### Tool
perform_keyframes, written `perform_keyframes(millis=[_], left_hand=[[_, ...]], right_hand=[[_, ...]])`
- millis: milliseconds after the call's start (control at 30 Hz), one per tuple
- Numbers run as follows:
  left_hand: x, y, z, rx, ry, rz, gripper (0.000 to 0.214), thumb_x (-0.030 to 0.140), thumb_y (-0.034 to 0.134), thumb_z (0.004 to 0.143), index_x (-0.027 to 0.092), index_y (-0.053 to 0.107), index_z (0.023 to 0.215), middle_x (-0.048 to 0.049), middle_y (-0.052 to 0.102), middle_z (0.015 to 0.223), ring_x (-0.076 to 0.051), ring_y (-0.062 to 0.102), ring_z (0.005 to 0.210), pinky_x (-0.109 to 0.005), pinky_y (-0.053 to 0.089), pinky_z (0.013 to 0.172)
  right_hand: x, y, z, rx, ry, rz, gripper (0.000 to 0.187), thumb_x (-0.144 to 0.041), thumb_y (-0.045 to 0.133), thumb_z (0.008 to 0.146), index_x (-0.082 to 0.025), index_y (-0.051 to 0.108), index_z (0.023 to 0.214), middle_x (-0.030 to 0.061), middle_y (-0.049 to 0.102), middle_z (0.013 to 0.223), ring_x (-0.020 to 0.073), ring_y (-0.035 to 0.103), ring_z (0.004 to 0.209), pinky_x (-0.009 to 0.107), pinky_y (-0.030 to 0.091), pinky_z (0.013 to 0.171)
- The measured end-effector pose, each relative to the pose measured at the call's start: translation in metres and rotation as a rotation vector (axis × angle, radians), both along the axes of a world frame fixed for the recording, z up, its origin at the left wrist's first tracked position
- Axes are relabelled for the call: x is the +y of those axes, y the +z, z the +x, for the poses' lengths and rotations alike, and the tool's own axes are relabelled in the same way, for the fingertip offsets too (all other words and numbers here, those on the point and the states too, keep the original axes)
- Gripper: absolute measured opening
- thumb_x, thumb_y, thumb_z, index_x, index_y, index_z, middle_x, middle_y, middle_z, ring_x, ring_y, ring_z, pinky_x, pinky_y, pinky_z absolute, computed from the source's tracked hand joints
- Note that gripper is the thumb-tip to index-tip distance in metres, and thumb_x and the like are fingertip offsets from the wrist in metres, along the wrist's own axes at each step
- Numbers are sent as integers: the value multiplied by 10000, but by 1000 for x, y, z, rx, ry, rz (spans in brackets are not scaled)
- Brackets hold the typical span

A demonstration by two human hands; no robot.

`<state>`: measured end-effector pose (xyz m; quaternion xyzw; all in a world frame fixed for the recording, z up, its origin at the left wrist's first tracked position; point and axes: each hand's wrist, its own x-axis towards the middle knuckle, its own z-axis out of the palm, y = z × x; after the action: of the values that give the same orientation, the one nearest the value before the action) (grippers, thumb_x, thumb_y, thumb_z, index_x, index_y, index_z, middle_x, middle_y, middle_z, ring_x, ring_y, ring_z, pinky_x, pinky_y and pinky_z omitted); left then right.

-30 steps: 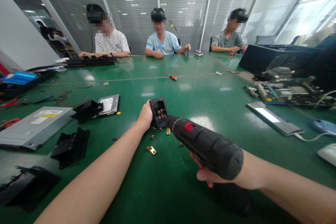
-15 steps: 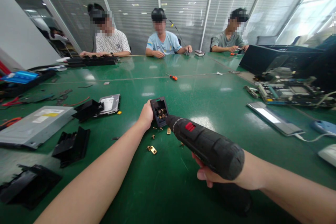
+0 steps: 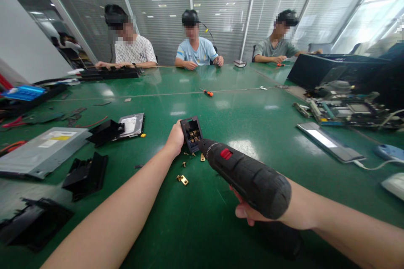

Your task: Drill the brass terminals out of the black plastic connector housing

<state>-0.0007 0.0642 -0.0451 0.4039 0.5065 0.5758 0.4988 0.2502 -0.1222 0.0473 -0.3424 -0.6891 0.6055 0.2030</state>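
Observation:
My left hand (image 3: 175, 138) grips a small black plastic housing (image 3: 191, 133) with brass contacts inside, held upright on the green table (image 3: 221, 109). My right hand (image 3: 249, 212) is wrapped round the grip of a black electric screwdriver (image 3: 244, 176) with a red switch. The tool's tip points into the open face of the housing. Loose brass terminals (image 3: 182, 180) and small screws (image 3: 183, 163) lie on the table just below the housing.
Left of me lie a grey optical drive (image 3: 41, 151), a hard drive (image 3: 132, 125) and black plastic covers (image 3: 85, 175). A circuit board (image 3: 344, 111), a phone (image 3: 328, 141) and a mouse (image 3: 389, 151) sit at right. Three people sit at the far edge; an orange screwdriver (image 3: 207, 92) lies mid-table.
The screwdriver has shifted slightly down and left, its tip still at the housing. A person at the far side has moved a hand. My left hand has not moved.

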Motion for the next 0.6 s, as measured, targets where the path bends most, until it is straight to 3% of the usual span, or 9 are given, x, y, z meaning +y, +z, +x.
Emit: perform_keyframes(millis=[133,467,600], left_hand=[[-4,4,1,-7,-1,-36,253,443,529,845,229,561,714,31,603,592,-188,587,583,-288,451,570],[-3,2,0,-31,-35,9,230,427,560,825,231,536,707,39,587,586,-176,572,566,-286,467,577],[-4,3,1,-47,-32,15,226,429,580,818,229,538,722,35,614,622,-177,592,589,-290,482,595]], right_hand=[[0,-3,1,-4,8,-72,165,-277,820,830,-150,724,786,14,684,737,121,657,627,211,561,584],[0,4,-1,19,13,-15,159,-250,832,802,-164,707,753,1,656,695,120,619,601,221,559,572],[0,2,-1,2,20,-16,166,-303,832,813,-162,767,870,2,669,690,123,637,587,213,558,554]])
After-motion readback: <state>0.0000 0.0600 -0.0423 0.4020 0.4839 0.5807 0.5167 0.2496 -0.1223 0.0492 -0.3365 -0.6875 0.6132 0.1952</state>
